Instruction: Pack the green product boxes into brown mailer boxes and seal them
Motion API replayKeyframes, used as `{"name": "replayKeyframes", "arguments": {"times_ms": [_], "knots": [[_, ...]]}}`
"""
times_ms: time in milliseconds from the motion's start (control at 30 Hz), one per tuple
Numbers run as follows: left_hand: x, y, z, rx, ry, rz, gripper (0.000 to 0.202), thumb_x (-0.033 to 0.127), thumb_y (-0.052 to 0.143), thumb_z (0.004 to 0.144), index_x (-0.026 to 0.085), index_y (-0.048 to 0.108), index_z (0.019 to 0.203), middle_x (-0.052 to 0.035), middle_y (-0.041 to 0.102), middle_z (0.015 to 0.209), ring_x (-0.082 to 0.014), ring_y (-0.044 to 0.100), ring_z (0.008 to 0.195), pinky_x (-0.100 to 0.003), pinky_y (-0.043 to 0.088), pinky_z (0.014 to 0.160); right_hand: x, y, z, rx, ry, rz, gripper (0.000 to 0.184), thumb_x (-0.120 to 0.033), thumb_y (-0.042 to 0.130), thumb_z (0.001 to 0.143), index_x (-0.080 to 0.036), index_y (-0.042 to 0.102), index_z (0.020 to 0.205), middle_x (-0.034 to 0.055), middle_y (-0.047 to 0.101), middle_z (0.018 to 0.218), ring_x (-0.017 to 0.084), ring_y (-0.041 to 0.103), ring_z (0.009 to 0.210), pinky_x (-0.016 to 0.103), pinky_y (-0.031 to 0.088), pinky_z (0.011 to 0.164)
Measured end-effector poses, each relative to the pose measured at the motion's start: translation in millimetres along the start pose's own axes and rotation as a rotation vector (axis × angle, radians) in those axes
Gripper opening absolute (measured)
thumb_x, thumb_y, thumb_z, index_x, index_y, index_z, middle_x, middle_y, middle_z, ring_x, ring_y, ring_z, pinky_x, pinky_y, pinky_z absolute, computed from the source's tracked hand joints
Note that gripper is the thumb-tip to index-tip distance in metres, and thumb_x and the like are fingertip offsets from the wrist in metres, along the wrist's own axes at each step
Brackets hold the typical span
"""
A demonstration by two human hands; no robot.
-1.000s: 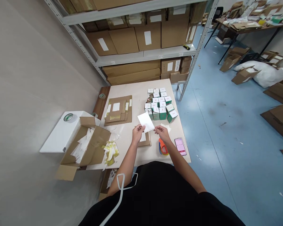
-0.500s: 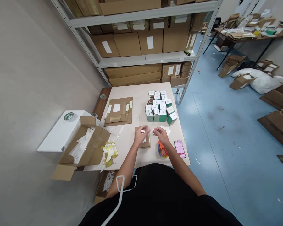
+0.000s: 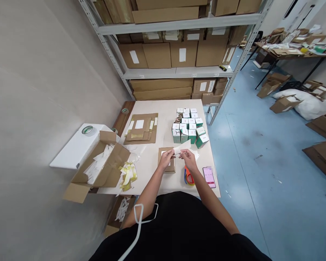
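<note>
My left hand point(image 3: 166, 158) and my right hand point(image 3: 188, 158) meet over the near part of a beige table point(image 3: 165, 108). Both pinch a white paper sheet point(image 3: 182, 147) that sticks up between them, bent or folded. Under my left hand lies a small flat brown cardboard piece point(image 3: 166, 167) with a white label. Beyond my hands stands a cluster of several small green-and-white boxes point(image 3: 189, 127). An orange and blue tape dispenser point(image 3: 188, 177) and a phone point(image 3: 209, 176) with a lit pink screen lie by my right wrist.
A stack of flattened cardboard point(image 3: 141, 129) lies on the table's left. An open carton of paper scraps point(image 3: 103, 166) sits at the left edge beside a white box with a tape roll point(image 3: 87, 129). Metal shelving with brown cartons point(image 3: 176, 50) stands behind. Blue floor lies to the right.
A second ago I held the white sheet open and flat between my hands. Now my hands are close together and the sheet is bent between them, lower over the table.
</note>
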State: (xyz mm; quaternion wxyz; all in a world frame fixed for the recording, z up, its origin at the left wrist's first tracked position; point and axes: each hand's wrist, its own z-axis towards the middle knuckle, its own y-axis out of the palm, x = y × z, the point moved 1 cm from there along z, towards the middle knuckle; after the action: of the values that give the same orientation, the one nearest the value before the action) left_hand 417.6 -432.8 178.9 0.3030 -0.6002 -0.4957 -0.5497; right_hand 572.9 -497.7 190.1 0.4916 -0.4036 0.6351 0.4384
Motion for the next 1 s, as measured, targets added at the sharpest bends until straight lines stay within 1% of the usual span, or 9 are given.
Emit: {"name": "replayKeyframes", "arguments": {"times_ms": [100,200,300,367,467,600,767,867,1000], "knots": [[-0.6,1.8,-2.6,-0.023,0.021,-0.006,0.061,0.069,0.079,0.078,0.015,0.083,0.105,-0.0137,0.08,0.104,-0.0269,0.074,0.098,-0.041,0.059,0.091,-0.1,1.6,0.0,0.028,0.002,0.004,0.029,-0.051,0.07,0.083,-0.024,0.069,0.095,0.0033,0.074,0.081,0.023,0.071,0.084,0.039,0.053,0.085],[-0.7,1.4,-5.0,0.058,0.056,0.074,0.053,0.058,0.089,0.071,0.017,0.083,0.102,-0.0095,0.08,0.098,-0.0256,0.073,0.095,-0.039,0.059,0.091,-0.9,3.7,-1.2,-0.02,-0.031,-0.002,0.027,-0.05,0.07,0.082,-0.024,0.067,0.089,0.007,0.076,0.106,0.024,0.072,0.095,0.038,0.054,0.087],[0.2,-4.4,-7.4,0.17,0.058,0.109,0.046,0.059,0.085,0.074,0.017,0.083,0.091,-0.0071,0.079,0.09,-0.0241,0.071,0.088,-0.038,0.059,0.085,2.3,4.0,-3.6,-0.022,-0.028,0.009,0.025,-0.048,0.068,0.082,-0.024,0.064,0.083,0.0083,0.073,0.118,0.025,0.071,0.102,0.038,0.055,0.087],[1.5,-10.6,-9.8,0.252,0.054,0.095,0.045,0.06,0.083,0.075,0.017,0.083,0.089,-0.0068,0.078,0.09,-0.0224,0.07,0.086,-0.036,0.058,0.082,7.2,3.8,-5.7,0.026,-0.002,0.053,0.023,-0.047,0.065,0.084,-0.024,0.061,0.082,0.0077,0.074,0.114,0.024,0.069,0.102,0.038,0.056,0.086],[3.0,-18.6,-14.8,0.332,0.048,0.051,0.047,0.062,0.08,0.077,0.016,0.081,0.091,-0.0059,0.076,0.089,-0.019,0.067,0.082,-0.032,0.057,0.078,16.0,7.0,-8.5,0.099,0.055,0.154,0.022,-0.046,0.063,0.085,-0.025,0.055,0.082,0.0043,0.072,0.098,0.022,0.069,0.094,0.038,0.059,0.084],[1.7,-20.9,-22.7,0.254,0.047,0.083,0.05,0.066,0.074,0.082,0.016,0.076,0.081,-0.0021,0.068,0.076,-0.0164,0.061,0.074,-0.029,0.054,0.073,24.2,22.7,-10.1,0.158,0.142,0.234,0.032,-0.051,0.071,0.081,-0.026,0.053,0.09,-0.0015,0.065,0.08,0.018,0.067,0.08,0.035,0.059,0.079],[2.0,-26.6,-34.6,0.235,0.095,0.151,0.049,0.063,0.073,0.085,0.017,0.069,0.07,0.0007,0.06,0.067,-0.0149,0.056,0.068,-0.026,0.047,0.066,31.7,51.4,-8.5,0.194,0.143,0.186,0.052,-0.052,0.085,0.074,-0.026,0.058,0.11,-0.0017,0.068,0.083,0.019,0.067,0.083,0.033,0.055,0.076],[5.5,-46.1,-44.0,0.282,0.113,0.119,0.045,0.06,0.074,0.085,0.016,0.073,0.074,0.0,0.062,0.068,-0.0155,0.057,0.069,-0.026,0.047,0.066,37.2,68.7,-3.9,0.146,0.143,0.112,0.047,-0.056,0.083,0.074,-0.022,0.064,0.102,0.0013,0.07,0.085,0.019,0.067,0.081,0.032,0.053,0.074],[11.5,-100.5,-65.9,0.483,0.147,0.041,0.046,0.063,0.072,0.084,0.017,0.076,0.081,-0.0018,0.067,0.074,-0.0181,0.062,0.075,-0.029,0.051,0.073,42.2,96.2,6.2,0.081,0.097,0.048,0.042,-0.057,0.081,0.075,-0.021,0.065,0.089,0.0032,0.072,0.089,0.019,0.065,0.082,0.032,0.052,0.072]]}}
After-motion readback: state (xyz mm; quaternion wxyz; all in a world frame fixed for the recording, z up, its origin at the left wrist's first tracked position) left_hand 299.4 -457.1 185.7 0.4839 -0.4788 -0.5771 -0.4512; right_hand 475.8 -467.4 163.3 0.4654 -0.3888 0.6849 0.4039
